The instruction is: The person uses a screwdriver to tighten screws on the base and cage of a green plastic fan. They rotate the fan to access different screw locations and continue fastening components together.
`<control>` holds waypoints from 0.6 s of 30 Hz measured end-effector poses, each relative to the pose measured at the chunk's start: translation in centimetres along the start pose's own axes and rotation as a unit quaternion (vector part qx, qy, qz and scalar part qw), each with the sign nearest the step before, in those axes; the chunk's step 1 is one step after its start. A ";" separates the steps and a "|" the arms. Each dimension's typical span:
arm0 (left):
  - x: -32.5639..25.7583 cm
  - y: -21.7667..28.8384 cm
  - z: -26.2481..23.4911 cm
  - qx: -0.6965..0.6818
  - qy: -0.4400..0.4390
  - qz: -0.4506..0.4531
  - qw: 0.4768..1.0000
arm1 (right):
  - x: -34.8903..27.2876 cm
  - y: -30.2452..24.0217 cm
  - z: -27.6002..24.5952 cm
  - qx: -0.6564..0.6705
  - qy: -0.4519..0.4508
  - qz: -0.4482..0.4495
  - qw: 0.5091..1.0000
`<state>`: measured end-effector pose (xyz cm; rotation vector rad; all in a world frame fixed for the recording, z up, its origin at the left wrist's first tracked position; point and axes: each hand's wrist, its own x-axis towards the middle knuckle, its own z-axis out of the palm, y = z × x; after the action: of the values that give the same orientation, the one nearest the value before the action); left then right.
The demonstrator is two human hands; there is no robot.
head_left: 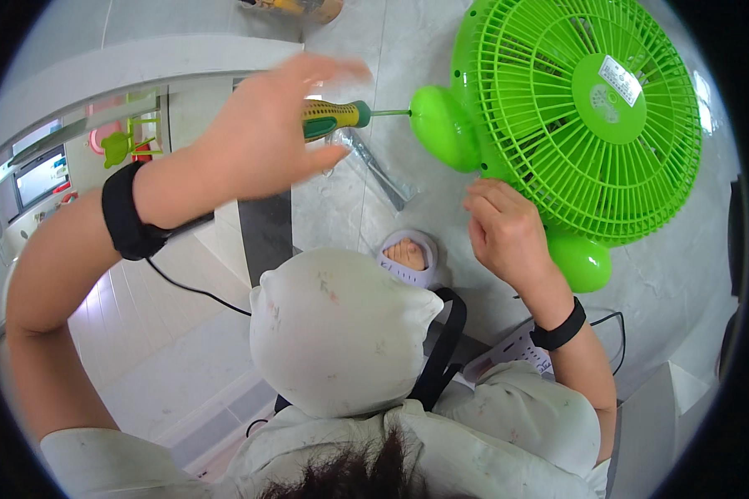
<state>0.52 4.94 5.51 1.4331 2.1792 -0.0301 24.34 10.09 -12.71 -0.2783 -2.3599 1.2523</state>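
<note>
Pale, sprigged cloth covers my bent knee (337, 328), close below me and between my arms. A black wristband (125, 212) circles my left wrist, another (560, 327) my right.

My left hand (262, 125) is beside the handle of the screwdriver (341, 116), much the nearer of my two hands to it. The handle, yellow and green, juts rightward out of the gap between my thumb and fingers, its long axis running nearly straight across, left to right. My left fingers are spread, thumb well apart below the handle and fingertips above it, none of them wrapped round it; they blur a little, and the butt end is hidden behind the hand, so I cannot tell whether my palm presses on it.

My right hand (508, 224) is below and to the right of the screwdriver, fingers curled in together just beside the rim of the green fan (595, 116). I cannot tell whether they pinch something small or touch the rim.

The screwdriver's thin shaft reaches across to the rounded green foot (443, 129), its tip at a dark hole there. The fan lies on the grey tiled floor (424, 50), slotted grille facing me, a second foot (581, 262) beyond my right hand. Far left, through a doorway, there's a small green chair (116, 148).
</note>
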 end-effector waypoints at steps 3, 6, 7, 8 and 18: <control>0.7 -0.1 -0.8 -0.272 -0.151 -0.348 0.885 | -0.1 0.1 0.0 -0.009 0.000 -0.007 1.000; 0.9 -0.5 -0.9 -0.134 -0.234 -0.250 0.930 | -0.2 0.2 0.1 -0.003 -0.001 -0.004 1.000; 0.8 -0.6 -0.8 0.103 -0.224 0.003 0.969 | -0.3 0.2 0.1 -0.003 0.001 -0.002 1.000; 0.4 -0.6 -0.5 0.258 -0.170 0.154 0.939 | -0.3 0.1 0.1 -0.004 -0.001 0.001 1.000; 1.0 1.1 -1.8 -0.351 -0.089 -0.405 0.839 | 0.0 0.2 0.0 -0.008 0.013 -0.013 1.000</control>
<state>0.47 6.83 6.90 0.0605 2.1326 0.2917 24.30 10.19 -12.89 -0.2670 -2.3452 1.2116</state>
